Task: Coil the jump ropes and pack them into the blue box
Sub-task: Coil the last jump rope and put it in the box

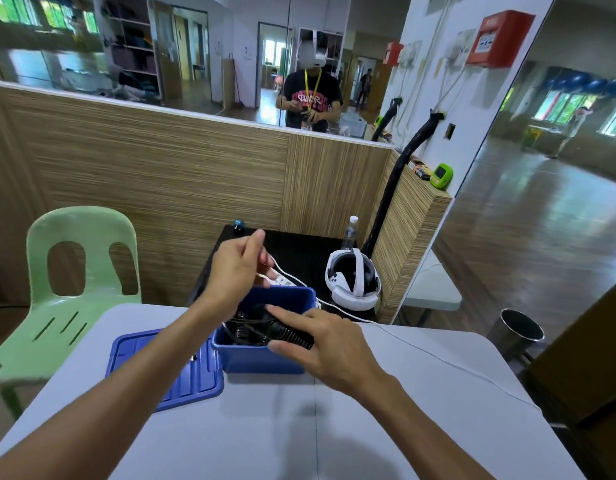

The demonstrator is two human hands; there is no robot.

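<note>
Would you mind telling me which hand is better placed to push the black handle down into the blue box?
Right hand: it already grips the black handle at the blue box rim.

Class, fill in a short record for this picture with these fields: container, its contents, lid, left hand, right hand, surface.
container: blue box, open, on the table
contents: black jump ropes, coiled inside
lid: blue lid, flat on the table, left of the box
left hand: raised above the box, fingers loosely curled
right hand: holds a black rope handle at the box's right rim
surface: grey table
</note>
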